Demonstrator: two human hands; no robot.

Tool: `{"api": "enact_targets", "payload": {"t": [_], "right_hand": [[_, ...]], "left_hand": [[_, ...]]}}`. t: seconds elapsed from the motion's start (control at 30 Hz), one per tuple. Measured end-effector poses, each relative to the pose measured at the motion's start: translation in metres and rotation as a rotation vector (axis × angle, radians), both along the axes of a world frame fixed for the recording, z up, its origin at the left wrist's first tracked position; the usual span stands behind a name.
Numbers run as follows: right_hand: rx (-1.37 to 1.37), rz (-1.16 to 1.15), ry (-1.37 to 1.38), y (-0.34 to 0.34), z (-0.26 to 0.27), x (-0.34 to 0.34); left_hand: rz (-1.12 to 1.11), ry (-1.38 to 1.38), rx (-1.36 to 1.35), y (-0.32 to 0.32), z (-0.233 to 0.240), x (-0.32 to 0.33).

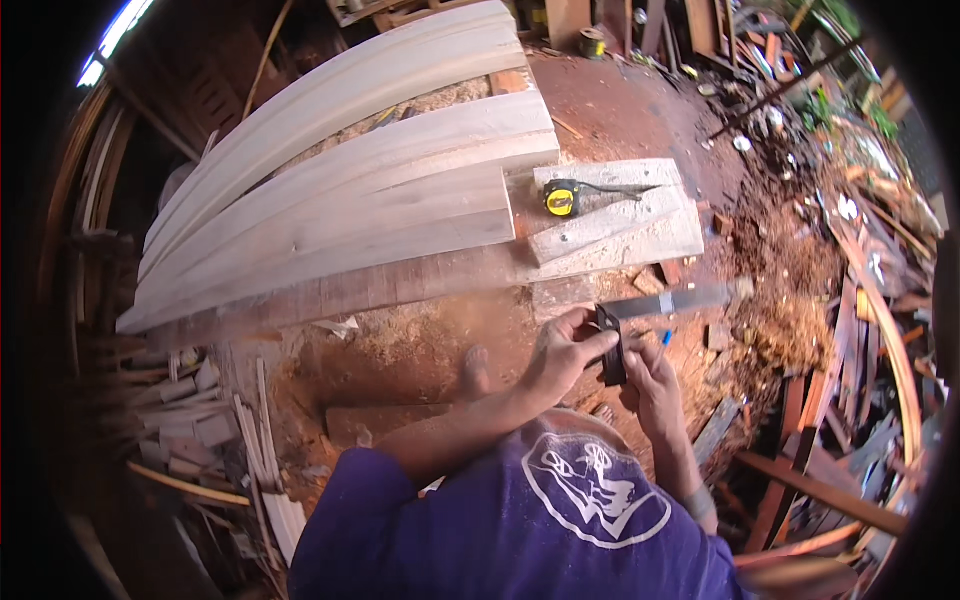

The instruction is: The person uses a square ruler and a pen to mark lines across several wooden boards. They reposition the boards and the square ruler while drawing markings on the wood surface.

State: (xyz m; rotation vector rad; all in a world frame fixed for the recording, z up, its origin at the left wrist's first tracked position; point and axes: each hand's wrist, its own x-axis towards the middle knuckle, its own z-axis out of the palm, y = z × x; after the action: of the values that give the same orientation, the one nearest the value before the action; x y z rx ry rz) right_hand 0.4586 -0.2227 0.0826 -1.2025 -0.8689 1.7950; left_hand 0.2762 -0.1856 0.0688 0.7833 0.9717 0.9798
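Both hands are close together in front of my chest, around a try square with a black stock [612,351] and a flat grey blade [675,300]. My left hand [564,361] pinches the stock between thumb and fingers. Against the stock's lower right side, my right hand [654,386] has its fingers curled. A small blue piece [666,337] sticks up by the right fingers; what it belongs to cannot be told. The blade points right, its far end blurred. Beyond the hands, a yellow and black tape measure [561,199] rests on short pale boards [619,251].
Long pale planks [345,202] lie side by side across a wooden support [330,296]. Sawdust [787,330] covers the dirt floor. Wood offcuts are heaped at the left [180,420] and scrap lumber [817,487] at the right. A small tin [592,43] stands at the back.
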Motion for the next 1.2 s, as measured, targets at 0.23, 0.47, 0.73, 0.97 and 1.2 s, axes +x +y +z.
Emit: {"api": "enact_targets", "payload": {"t": [0.23,0.47,0.73,0.97,1.2], "right_hand": [[0.38,0.016,-0.375,0.075,0.016,-0.173],[0.583,-0.168,-0.905,0.108,0.018,-0.237],[0.562,-0.116,-0.889,0.129,0.0,-0.24],[0.504,-0.129,-0.79,0.139,-0.006,-0.231],[0.37,-0.171,-0.528,0.135,-0.012,-0.23]], "left_hand": [[-0.114,0.21,0.086,0.058,0.034,-0.196],[-0.168,0.982,1.057,0.116,0.089,-0.301],[-0.419,1.155,1.263,0.161,0.048,-0.298],[-0.44,1.147,1.222,0.184,0.033,-0.294],[-0.529,1.139,1.235,0.189,0.024,-0.294]]}}
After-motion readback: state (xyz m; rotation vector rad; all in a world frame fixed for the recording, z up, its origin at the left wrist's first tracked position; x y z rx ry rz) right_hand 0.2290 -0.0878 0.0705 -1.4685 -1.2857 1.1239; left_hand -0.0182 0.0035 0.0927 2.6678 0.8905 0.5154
